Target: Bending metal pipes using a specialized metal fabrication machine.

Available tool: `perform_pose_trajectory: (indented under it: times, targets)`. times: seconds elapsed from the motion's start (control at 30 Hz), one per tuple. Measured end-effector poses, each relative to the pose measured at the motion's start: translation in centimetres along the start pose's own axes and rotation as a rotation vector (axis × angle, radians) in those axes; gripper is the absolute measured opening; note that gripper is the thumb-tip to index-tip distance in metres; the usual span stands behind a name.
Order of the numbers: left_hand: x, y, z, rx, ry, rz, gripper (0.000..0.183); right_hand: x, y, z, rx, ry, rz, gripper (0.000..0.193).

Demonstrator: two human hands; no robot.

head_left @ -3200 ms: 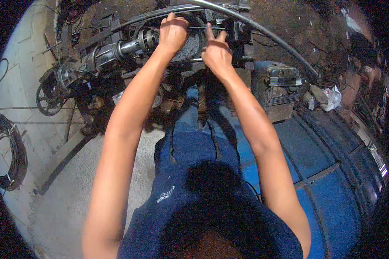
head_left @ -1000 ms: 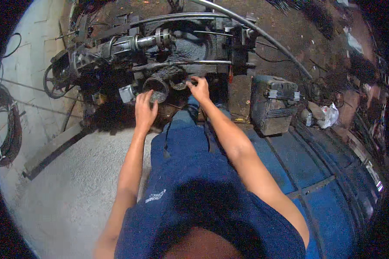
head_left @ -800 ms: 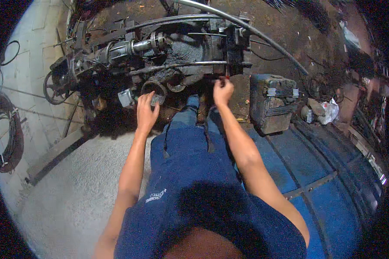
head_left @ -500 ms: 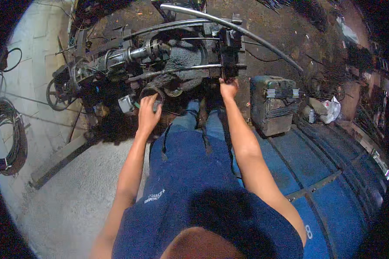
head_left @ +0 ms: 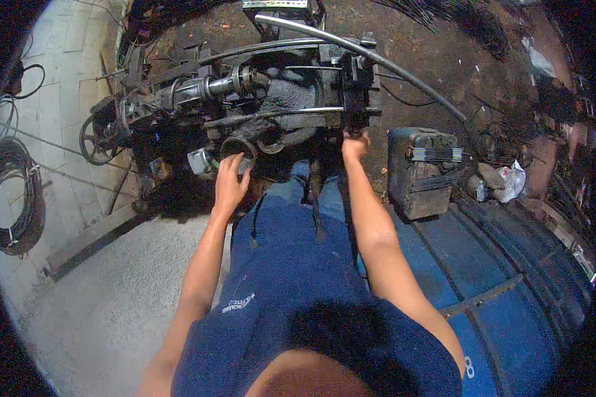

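A dark machine (head_left: 291, 112) with metal rods, a cylindrical shaft and a bed of grey granules stands in front of me. My left hand (head_left: 230, 184) lies over the near side of a round, open-topped metal container (head_left: 237, 144), its fingers apart and slightly bent. Grey material shows just beyond the thumb. My right hand (head_left: 355, 147) is closed at the lower end of a dark upright block (head_left: 355, 99) on the machine's right side; what the fingers grip is hidden.
A dark metal box (head_left: 422, 188) stands to the right, on a blue ribbed surface (head_left: 430, 255). A long curved pipe (head_left: 377, 56) slants across the machine. Coiled cable (head_left: 10, 198) and a handwheel (head_left: 98, 142) are at the left. White plastic (head_left: 510, 180) lies beyond the box.
The whole view has shifted slightly, so the machine sits lower. My left fingertips have drawn back a little from the container's rim. My right hand stays at the block.
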State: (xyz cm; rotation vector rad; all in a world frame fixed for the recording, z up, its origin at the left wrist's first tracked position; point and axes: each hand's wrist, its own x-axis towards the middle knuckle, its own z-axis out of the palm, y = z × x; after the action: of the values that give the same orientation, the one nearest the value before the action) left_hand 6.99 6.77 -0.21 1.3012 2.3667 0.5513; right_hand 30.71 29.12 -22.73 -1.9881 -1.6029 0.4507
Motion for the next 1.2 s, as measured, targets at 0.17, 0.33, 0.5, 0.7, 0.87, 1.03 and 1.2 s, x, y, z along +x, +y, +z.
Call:
perform_pose_trajectory:
  times: [0.17,0.33,0.5,0.7,0.87,1.03,1.2]
  targets:
    - [0.4,0.1,-0.4,-0.002,-0.018,0.001,0.044,1.2,0.1,0.2,0.078,-0.079,-0.049,0.035]
    - [0.8,0.1,-0.8,0.005,-0.022,0.014,0.044,1.7,-2.0,-0.7,0.044,-0.203,0.023,0.030]
    - [1.0,0.5,-1.1,0.002,-0.033,0.000,0.044,1.2,-2.6,-0.3,0.019,-0.023,-0.031,0.028]
    - [1.2,0.1,-1.3,0.003,-0.051,0.032,0.043,0.7,-4.5,-1.5,0.010,-0.024,0.074,0.027]
    - [1.1,-0.5,-1.2,-0.003,-0.015,0.031,0.043,0.0,-10.3,-8.0,-0.007,-0.330,0.161,0.028]
    - [1.7,-0.4,-0.2,-0.057,0.021,0.043,0.043,-1.9,-8.9,-12.2,0.087,-0.511,-0.144,0.027]
    - [2.2,0.1,0.8,-0.104,0.107,0.081,0.043,-3.4,-4.8,-16.7,0.042,-0.564,-0.332,0.027]
